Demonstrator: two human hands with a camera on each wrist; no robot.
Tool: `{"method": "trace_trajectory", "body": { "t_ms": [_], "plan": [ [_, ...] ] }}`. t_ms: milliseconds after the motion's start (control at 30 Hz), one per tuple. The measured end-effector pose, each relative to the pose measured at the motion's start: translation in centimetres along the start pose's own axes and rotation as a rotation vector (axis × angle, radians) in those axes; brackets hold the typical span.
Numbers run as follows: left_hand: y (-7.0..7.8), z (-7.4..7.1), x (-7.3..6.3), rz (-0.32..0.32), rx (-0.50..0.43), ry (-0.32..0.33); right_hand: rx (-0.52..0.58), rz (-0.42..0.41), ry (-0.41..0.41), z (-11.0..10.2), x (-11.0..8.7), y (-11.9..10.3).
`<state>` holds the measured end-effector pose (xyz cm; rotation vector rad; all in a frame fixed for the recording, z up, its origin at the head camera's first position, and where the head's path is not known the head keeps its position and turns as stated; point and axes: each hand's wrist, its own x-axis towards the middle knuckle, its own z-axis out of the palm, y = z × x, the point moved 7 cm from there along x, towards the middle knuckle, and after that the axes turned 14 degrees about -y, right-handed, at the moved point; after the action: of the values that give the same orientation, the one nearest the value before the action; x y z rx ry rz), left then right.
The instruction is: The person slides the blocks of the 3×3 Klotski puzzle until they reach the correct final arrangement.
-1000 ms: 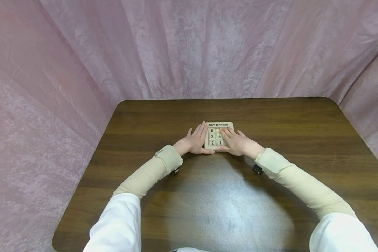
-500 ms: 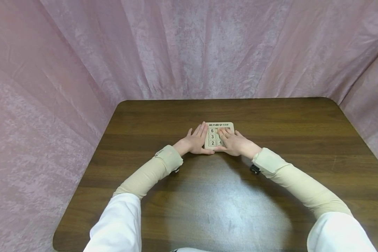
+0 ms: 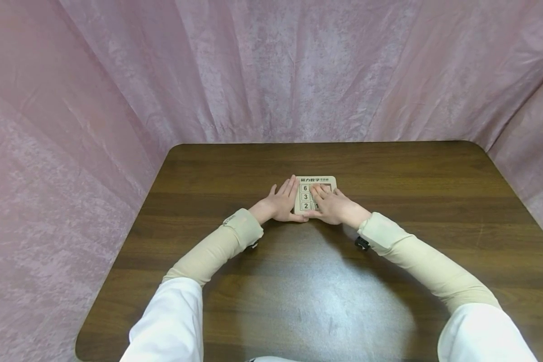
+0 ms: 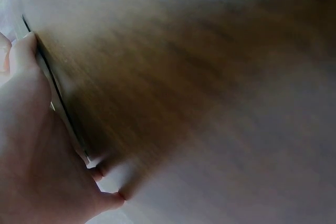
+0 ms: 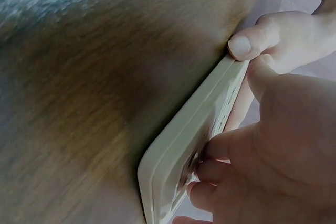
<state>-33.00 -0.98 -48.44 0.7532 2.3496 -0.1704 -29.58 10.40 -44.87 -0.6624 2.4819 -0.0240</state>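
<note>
A cream number-slide puzzle lies flat on the table, with tiles 6, 3 and 2 showing in its left column. Along its left edge rests my left hand, fingers straight and thumb at the near left corner. My right hand lies over the right part of the board, its fingertips touching the top-row area and covering the other tiles. A dark strip of the recess shows beside those fingers. In the right wrist view, the thumbs meet near one corner of the puzzle. The left wrist view shows my left hand against the board's edge.
The brown wooden table has rounded corners and extends well past the puzzle on all sides. Pink curtains hang behind it and at the sides. Light glares off the near tabletop. A dark wrist camera sits under the right cuff.
My right hand has slid a little left across the board, covering the 5 and most of the 1. A dark strip shows at the top right. My left hand stays still.
</note>
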Motion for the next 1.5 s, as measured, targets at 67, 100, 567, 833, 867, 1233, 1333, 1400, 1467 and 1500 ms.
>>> {"method": "trace_trajectory", "body": {
  "t_ms": [67, 100, 567, 833, 867, 1233, 1333, 1400, 1467, 1500],
  "plan": [
    [0.0, 0.0, 0.0, -0.001, 0.002, -0.001, -0.003, 0.0, -0.001, 0.0, 0.0, -0.1],
    [0.1, 0.0, 0.0, -0.002, 0.002, -0.001, -0.004, 0.0, -0.002, -0.1, 0.0, -0.1],
    [0.1, 0.0, -0.1, -0.008, -0.015, 0.002, 0.006, 0.034, -0.016, 0.4, -1.0, 1.1],
    [0.1, -0.1, -0.3, -0.002, -0.042, 0.0, 0.009, 0.033, -0.045, 0.7, -2.0, 1.2],
    [0.1, -0.2, -0.3, 0.0, -0.041, 0.002, 0.007, 0.034, -0.044, 0.7, -2.1, 1.2],
    [0.0, -0.1, -0.1, -0.012, -0.026, 0.004, -0.004, 0.043, -0.047, 1.0, -2.4, 1.3],
    [0.0, 0.0, -0.1, -0.005, -0.027, 0.001, -0.003, 0.045, -0.059, 0.9, -2.2, 1.4],
    [0.0, -0.1, -0.1, 0.0, -0.03, 0.0, -0.004, 0.046, -0.065, 0.8, -2.1, 1.5],
    [0.0, -0.1, -0.1, 0.003, -0.032, -0.002, -0.006, 0.047, -0.072, 0.8, -1.9, 1.6],
    [0.0, -0.1, -0.1, 0.003, -0.03, -0.003, -0.007, 0.045, -0.07, 0.7, -1.9, 1.7]
  ]
}}
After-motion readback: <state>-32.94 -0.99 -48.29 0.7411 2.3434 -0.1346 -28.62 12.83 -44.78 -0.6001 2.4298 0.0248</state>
